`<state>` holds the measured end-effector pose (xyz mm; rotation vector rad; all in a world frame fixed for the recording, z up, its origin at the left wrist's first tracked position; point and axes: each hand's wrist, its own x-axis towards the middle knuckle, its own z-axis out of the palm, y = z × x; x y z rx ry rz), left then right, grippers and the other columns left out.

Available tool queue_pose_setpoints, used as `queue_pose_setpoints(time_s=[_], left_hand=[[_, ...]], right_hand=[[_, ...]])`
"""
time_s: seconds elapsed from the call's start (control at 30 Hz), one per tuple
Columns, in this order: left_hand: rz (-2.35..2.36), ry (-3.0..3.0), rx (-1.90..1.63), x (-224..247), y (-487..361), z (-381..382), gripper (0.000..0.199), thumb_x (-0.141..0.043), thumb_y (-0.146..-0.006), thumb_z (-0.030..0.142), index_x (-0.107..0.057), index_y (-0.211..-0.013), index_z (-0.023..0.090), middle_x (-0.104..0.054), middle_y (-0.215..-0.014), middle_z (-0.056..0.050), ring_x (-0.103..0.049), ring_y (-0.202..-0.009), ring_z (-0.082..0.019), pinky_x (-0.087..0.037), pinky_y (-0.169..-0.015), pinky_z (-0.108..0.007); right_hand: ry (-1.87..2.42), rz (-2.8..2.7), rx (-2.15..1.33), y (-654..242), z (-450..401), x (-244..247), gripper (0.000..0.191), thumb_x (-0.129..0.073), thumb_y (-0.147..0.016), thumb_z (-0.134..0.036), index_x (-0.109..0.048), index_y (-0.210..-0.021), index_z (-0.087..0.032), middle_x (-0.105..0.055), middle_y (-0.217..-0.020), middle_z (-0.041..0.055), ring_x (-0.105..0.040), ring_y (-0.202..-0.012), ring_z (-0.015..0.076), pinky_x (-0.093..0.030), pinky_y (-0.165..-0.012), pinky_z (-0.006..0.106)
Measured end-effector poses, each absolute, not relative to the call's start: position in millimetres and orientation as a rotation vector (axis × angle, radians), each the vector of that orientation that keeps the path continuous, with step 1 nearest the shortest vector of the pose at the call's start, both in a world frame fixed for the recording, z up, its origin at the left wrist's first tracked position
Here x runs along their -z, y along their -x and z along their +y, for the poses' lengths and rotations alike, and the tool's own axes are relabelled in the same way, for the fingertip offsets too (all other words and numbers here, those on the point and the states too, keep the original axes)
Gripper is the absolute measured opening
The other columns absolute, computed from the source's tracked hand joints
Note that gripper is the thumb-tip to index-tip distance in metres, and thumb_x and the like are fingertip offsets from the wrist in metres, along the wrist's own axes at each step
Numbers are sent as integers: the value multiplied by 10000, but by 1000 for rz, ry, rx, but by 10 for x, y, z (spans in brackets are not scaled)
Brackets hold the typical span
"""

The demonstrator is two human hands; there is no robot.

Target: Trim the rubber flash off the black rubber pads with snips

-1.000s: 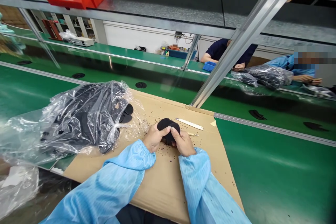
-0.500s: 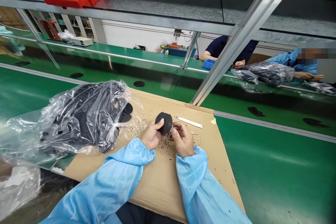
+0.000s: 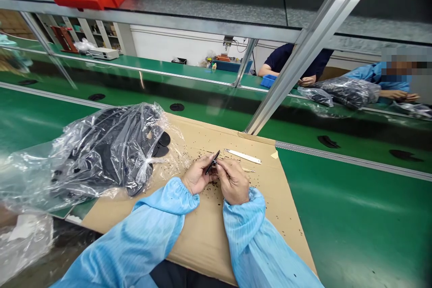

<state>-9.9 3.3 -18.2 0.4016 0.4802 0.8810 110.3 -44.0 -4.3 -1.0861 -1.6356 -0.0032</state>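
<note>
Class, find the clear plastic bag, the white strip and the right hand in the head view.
Clear plastic bag (image 3: 111, 144), head view, bag's middle.
White strip (image 3: 243, 156), head view, strip's middle.
Right hand (image 3: 233, 183), head view, back of hand.

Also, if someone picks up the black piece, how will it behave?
Probably light and bendy: the black piece looks thin edge-on. It may also shed, judging by the dark crumbs on the cardboard sheet.

A cardboard sheet (image 3: 202, 243) lay on a green conveyor bench (image 3: 354, 216). A clear plastic bag (image 3: 111, 144) of black pieces sat partly on the cardboard, with a white strip (image 3: 243, 156) and scattered black crumbs (image 3: 199, 150) nearby. Flat black pieces (image 3: 328, 141) lay on the green surface beyond.
</note>
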Motion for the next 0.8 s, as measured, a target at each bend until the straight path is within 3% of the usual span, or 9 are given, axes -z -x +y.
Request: queue_pose_setpoints(time_s=[0.2, 0.4, 0.63, 0.73, 0.8], left_hand=[[562, -510, -996, 138, 50, 1, 361, -789, -672, 345, -620, -928, 156, -624, -813, -5, -578, -701, -109, -472, -623, -221], [740, -771, -1430, 206, -28, 41, 508, -764, -712, 317, -502, -1118, 157, -622, -1100, -83, -589, -1034, -170, -447, -931, -302], [965, -999, -1472, 295, -9, 87, 443, -650, -814, 368, -472, -1155, 148, -579, -1169, -139, -589, -1051, -192, -460, -927, -335], [1068, -989, -1479, 308, -10, 103, 450, -649, -810, 404, -475, -1139, 153, -564, -1175, -146, -599, -999, -179, -470, -895, -322], [1100, -998, -1465, 317, -15, 110, 443, -653, -804, 413, -490, -1126, 157, -572, -1156, -140, -600, -973, -174, -470, -883, -319]], right_hand=[[1097, -1659, -44, -1089, -455, -6, 206, -557, -884, -185, -661, -1061, -191, -653, -962, 91, -617, -892, 195, -527, -794, 341], [1160, -1648, -297, -1100, -437, 34, 293, -517, -895, -289, -608, -1149, -176, -619, -1048, 109, -587, -961, 226, -505, -820, 374], [1369, -1046, -913, -1054, -194, 121, 365, -598, -763, -383, -600, -1040, -147, -615, -713, 28, -562, -521, 162, -490, -485, 300], [1553, -1118, -780, -1278, 220, -178, 287, -555, -748, -316, -631, -968, -148, -621, -705, 29, -575, -526, 172, -488, -497, 305], [1724, -1358, -429, -1473, 543, -475, 269, -535, -756, -241, -655, -982, -156, -642, -742, 42, -606, -630, 192, -517, -630, 334]])
